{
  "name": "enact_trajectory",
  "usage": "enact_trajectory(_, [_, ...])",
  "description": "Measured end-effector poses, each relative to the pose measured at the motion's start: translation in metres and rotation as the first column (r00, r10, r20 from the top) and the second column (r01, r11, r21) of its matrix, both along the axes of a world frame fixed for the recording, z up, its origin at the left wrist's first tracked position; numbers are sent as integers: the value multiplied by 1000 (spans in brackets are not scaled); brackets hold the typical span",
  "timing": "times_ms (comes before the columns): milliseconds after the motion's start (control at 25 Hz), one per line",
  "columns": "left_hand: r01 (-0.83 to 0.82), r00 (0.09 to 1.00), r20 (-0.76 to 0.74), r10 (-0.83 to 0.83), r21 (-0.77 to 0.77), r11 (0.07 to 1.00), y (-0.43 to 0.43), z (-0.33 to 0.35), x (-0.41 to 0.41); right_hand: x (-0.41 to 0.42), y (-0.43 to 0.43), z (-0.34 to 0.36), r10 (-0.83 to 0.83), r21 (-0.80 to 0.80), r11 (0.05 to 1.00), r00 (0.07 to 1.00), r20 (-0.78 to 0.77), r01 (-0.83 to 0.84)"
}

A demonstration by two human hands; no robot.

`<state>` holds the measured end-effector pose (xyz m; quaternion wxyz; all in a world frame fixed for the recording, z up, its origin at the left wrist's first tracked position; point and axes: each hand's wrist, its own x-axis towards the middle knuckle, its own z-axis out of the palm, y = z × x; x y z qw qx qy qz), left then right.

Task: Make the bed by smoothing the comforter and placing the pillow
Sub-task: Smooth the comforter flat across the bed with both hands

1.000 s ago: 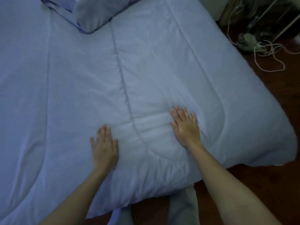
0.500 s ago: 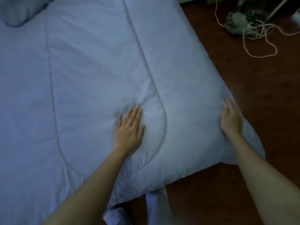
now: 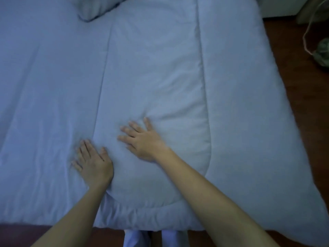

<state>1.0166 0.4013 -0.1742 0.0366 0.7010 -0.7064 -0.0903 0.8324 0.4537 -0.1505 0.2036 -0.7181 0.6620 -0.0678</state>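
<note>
A pale blue quilted comforter covers the bed and fills most of the view. Its near edge hangs over the foot of the bed. My left hand lies flat on it near the foot, fingers straight, on a stitched seam. My right hand presses flat on the padded panel just to the right, fingers spread. Small creases fan out left of my left hand. A pillow in a matching blue case lies at the top, only its lower corner in view.
Dark wooden floor runs along the bed's right side and under the near edge. A pale cord and a greenish bundle lie on the floor at the far right. My legs show below the comforter's edge.
My right hand has left the comforter's right corner and come back to the middle panel. My left hand has slid left and nearer the foot. The view has swung left.
</note>
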Motion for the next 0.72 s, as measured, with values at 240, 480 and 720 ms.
enact_trajectory(240, [7, 1000, 15, -6, -56, 998, -2, -13, 1, -138, -40, -15, -462, -100, 887, 875, -145, 451])
enact_trajectory(480, [47, 998, 41, -45, -49, 998, -2, -12, 1, -240, 118, -16, -912, -172, 408, 392, -120, 897])
enact_trajectory(720, [206, 978, 6, -207, 58, 977, 5, 2, -6, -161, 279, -14, -996, -83, -85, -84, 8, 993])
